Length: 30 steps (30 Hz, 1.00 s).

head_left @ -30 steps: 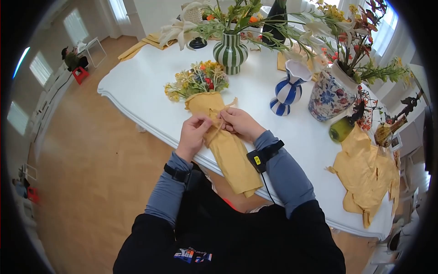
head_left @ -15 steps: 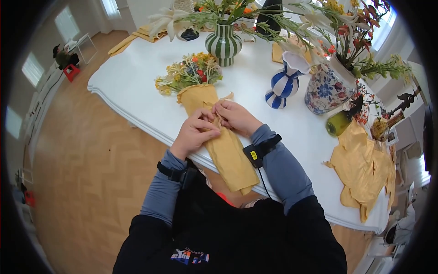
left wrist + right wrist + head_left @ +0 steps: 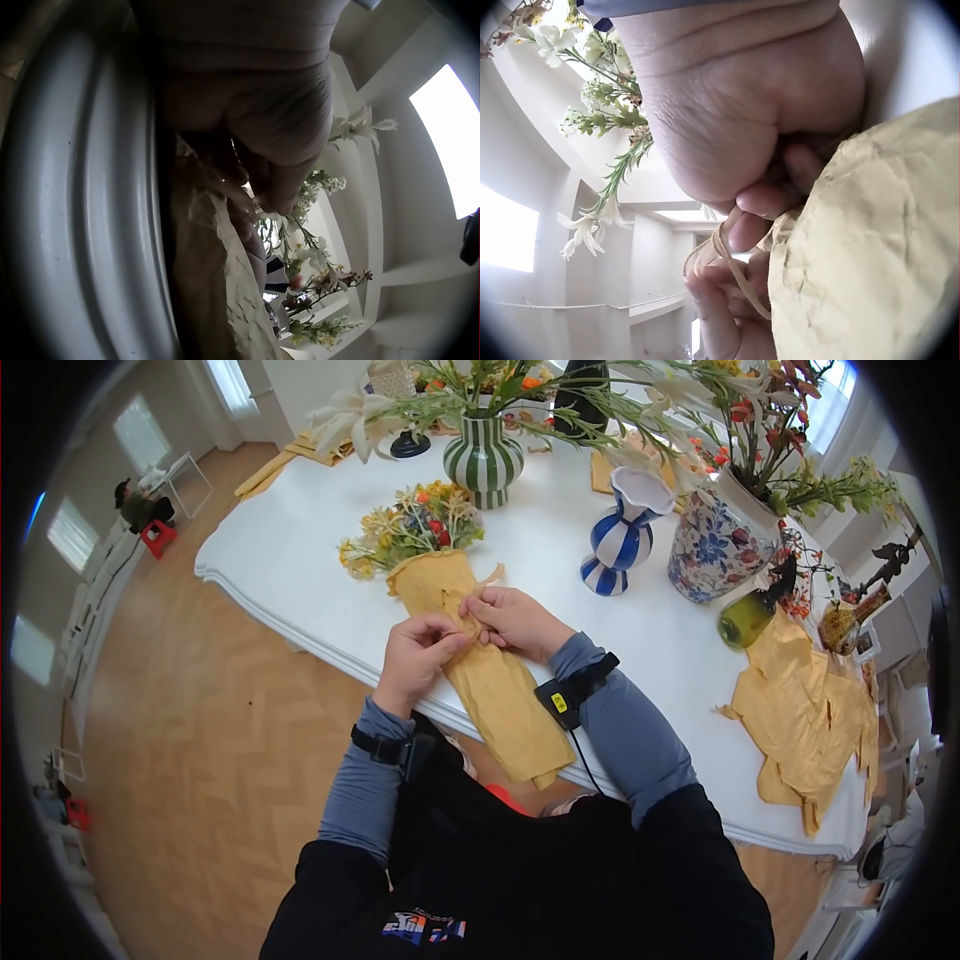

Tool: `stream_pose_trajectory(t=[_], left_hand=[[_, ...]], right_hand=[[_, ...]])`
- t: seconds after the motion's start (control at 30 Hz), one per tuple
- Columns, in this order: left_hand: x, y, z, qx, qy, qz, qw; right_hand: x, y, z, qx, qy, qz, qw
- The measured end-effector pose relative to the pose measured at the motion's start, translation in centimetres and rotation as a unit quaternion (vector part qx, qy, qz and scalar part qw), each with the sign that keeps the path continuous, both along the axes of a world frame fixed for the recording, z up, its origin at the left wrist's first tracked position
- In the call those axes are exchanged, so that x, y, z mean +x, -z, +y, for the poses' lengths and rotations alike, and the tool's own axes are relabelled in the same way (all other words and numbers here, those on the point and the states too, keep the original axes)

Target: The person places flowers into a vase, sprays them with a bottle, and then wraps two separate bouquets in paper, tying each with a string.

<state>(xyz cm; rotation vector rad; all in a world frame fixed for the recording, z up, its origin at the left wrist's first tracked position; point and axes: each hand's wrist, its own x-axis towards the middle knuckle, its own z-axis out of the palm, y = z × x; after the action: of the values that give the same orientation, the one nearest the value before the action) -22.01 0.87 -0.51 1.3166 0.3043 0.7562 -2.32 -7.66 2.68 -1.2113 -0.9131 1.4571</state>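
Note:
A bouquet of small yellow, red and orange flowers (image 3: 425, 525) lies wrapped in yellow paper (image 3: 510, 710), its lower end past the table edge. My left hand (image 3: 412, 660) pinches at a thin tan ribbon around the middle of the wrap. From the other side my right hand (image 3: 525, 622) pinches the same ribbon, one tail (image 3: 492, 576) showing above its fingers. The right wrist view shows a ribbon loop (image 3: 739, 274) between both hands' fingertips, beside the crinkled paper (image 3: 870, 240). In the left wrist view my left hand (image 3: 255, 105) hides most of the ribbon.
Beyond the bouquet on the white table (image 3: 300, 540) stand a green-striped vase (image 3: 483, 460), a blue-striped vase (image 3: 618, 545) and a floral vase (image 3: 715, 550). A green bottle (image 3: 745, 622) and crumpled yellow paper (image 3: 800, 720) lie at the right. Someone sits far left.
My left hand has closed over the ribbon near the right fingers, then drawn slightly back to the left. The right hand stays at the wrap. The head view has shifted a little.

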Motion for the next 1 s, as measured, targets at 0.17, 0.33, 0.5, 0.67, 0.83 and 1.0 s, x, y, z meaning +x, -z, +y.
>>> stream_pose_trajectory(t=[0.17, 0.33, 0.5, 0.67, 0.83, 1.0], left_hand=[[-0.3, -0.5, 0.0, -0.044, 0.017, 0.008, 0.999], [-0.3, -0.7, -0.1, 0.020, 0.062, 0.055, 0.996], [0.1, -1.1, -0.6, 0.141, 0.041, 0.093, 0.985], [0.2, -1.4, -0.5, 0.212, 0.036, 0.070, 0.974], [0.1, -1.1, -0.3, 0.231, 0.030, 0.061, 0.971], [0.8, 0.2, -0.2, -0.026, -0.024, 0.038, 0.999]], right_hand=[[-0.3, -0.1, 0.1, -0.004, 0.010, -0.016, 1.000], [-0.1, 0.2, 0.2, 0.003, 0.014, -0.008, 1.000], [0.8, 0.7, 0.2, 0.041, -0.038, 0.048, 0.997], [1.5, 0.7, -0.5, 0.059, -0.068, 0.052, 0.995], [2.0, 1.1, -0.5, 0.057, -0.088, 0.078, 0.991], [2.0, 1.4, -0.6, 0.067, -0.070, 0.049, 0.994]])
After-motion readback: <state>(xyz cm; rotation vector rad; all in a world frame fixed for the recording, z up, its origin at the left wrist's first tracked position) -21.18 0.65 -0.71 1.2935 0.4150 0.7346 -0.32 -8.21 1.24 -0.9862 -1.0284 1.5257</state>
